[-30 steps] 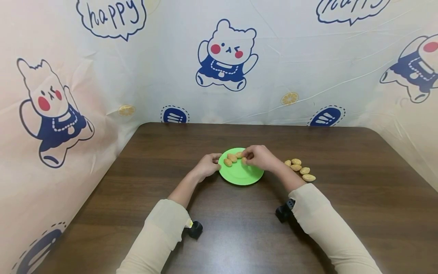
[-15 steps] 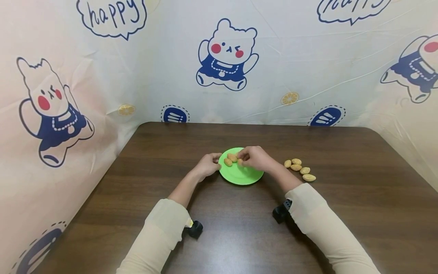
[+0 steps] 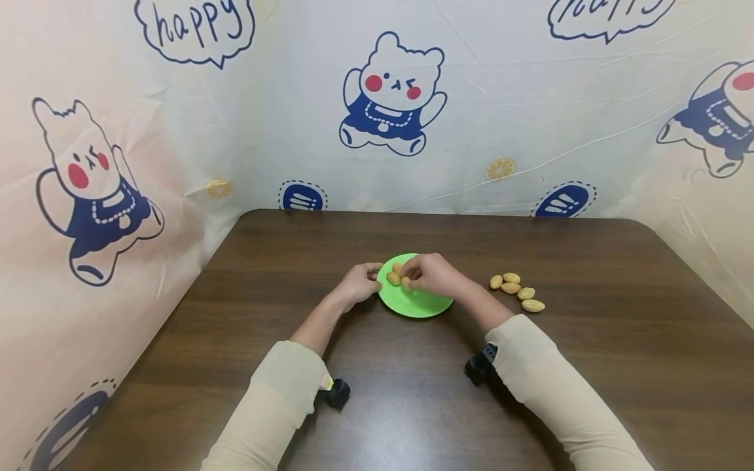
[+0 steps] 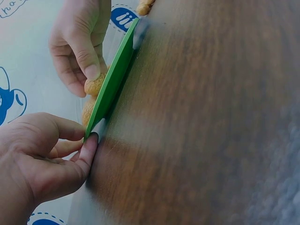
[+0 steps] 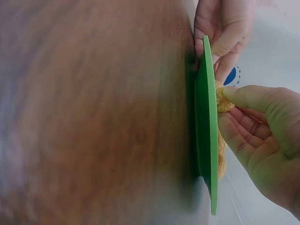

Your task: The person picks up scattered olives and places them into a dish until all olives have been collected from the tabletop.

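Observation:
On the table lies a round green plate point(image 3: 415, 305) with several tan, oval nuts in the shell point(image 3: 393, 279) towards its left and far part. The left hand point(image 3: 356, 285) pinches the plate's left rim, thumb and fingers on either side of it in the left wrist view. Over the plate, the right hand point(image 3: 432, 275) pinches one nut point(image 5: 224, 99) between thumb and fingertips, close above the plate surface. Another nut point(image 4: 88, 111) sits beside the pinched one in the left wrist view. The right fingers partly cover the nuts on the plate in the head view.
Several more nuts point(image 3: 510, 288) lie loose in a small cluster on the brown wooden table point(image 3: 406, 386), right of the plate. A printed cloth backdrop point(image 3: 506, 98) rises behind the table's far edge. Small black cameras sit at both wrists.
The right hand has shifted left across the plate with the nut between its fingers, covering more of the nuts there. The left hand has kept its hold on the rim.

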Available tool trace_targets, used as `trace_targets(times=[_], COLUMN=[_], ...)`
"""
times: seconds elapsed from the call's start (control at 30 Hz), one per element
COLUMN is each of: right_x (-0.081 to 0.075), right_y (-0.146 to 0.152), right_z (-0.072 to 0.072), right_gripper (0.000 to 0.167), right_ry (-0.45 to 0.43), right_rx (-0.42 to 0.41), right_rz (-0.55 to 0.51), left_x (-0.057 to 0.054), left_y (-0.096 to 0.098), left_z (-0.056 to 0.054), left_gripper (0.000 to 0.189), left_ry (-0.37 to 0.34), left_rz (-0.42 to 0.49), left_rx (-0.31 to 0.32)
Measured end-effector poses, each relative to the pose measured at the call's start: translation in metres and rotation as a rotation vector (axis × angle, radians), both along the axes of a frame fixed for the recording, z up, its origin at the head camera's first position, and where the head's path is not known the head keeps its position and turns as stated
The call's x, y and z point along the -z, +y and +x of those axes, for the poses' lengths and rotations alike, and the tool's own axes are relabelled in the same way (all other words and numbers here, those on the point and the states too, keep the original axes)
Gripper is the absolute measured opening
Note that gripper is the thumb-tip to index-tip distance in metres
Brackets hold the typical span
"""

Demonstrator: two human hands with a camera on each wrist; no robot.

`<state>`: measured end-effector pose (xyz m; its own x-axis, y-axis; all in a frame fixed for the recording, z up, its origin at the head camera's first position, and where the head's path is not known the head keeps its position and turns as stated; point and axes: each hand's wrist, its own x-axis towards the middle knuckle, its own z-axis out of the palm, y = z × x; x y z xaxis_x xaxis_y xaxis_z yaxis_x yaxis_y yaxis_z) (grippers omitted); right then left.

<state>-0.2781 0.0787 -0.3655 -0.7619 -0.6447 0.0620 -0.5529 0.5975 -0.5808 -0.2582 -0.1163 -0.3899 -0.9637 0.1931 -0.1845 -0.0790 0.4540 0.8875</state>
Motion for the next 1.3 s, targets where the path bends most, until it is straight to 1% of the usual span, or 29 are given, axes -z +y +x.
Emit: trace_targets(times=[0.13, 0.37, 0.53, 0.7, 0.87, 1.3], right_x=[-0.0016, -0.0033, -0.0041, -0.002, -0.0005, -0.0004], right_y=[-0.0023, -0.006, -0.0071, -0.0087, -0.0094, -0.0096], right_z=[0.0018, 0.0027, 0.0031, 0.0028, 0.0025, 0.0026], right_gripper=[0.019, 0.02, 0.019, 0.02, 0.019, 0.022], right_ry=[0.014, 0.025, 0.046, 0.026, 0.028, 0.007], right_rx=[-0.028, -0.072, -0.075, -0.087, -0.103, -0.099], right_rz=[0.013, 0.055, 0.077, 0.062, 0.045, 0.063], left_x=[0.0003, 0.0006, -0.0001, 0.0004, 0.0008, -0.0005], left_y=[-0.0002, -0.0001, 0.0001, -0.0002, 0.0001, 0.0001], left_z=[0.0001, 0.0, 0.0002, 0.0, -0.0003, 0.0005], left_gripper=[0.057, 0.057, 0.057, 0.057, 0.057, 0.056], left_ry=[-0.001, 0.005, 0.006, -0.001, -0.001, -0.007], left_rz=[0.023, 0.017, 0.029, 0.022, 0.015, 0.012], left_rx=[0.007, 0.015, 0.019, 0.012, 0.007, 0.005])
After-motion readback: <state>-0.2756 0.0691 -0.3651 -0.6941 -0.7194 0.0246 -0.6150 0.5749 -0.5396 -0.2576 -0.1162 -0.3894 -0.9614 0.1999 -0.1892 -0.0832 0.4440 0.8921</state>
